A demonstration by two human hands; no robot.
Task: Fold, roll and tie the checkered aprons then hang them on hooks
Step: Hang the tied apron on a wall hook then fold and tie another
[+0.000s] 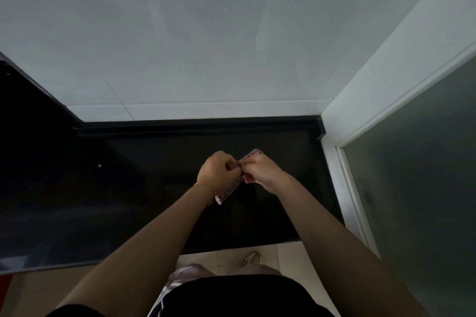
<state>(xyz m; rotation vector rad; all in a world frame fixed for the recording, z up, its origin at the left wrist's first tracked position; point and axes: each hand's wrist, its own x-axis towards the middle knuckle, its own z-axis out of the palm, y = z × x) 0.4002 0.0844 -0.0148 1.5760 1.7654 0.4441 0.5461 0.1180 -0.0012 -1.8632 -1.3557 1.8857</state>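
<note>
While both hands pinch it | checkered apron strap (233,188) runs diagonally over counter (154,188)

We note a black countertop (159,188), glossy, running across the middle of the view from the left edge to a white frame on the right. A raised black ledge (195,127) lines its far edge. Behind it stands a wall of large pale tiles (180,46) with thin grout lines. On the left, a dark slanted panel (28,90) overhangs the counter; we cannot tell what it belongs to. A small white speck (99,165) lies on the counter's left part. On the right, a white frame (373,100) borders a frosted grey glass panel (422,188). Below, we record a light tiled floor (286,255) and a white shoe (251,258) upon it
</note>
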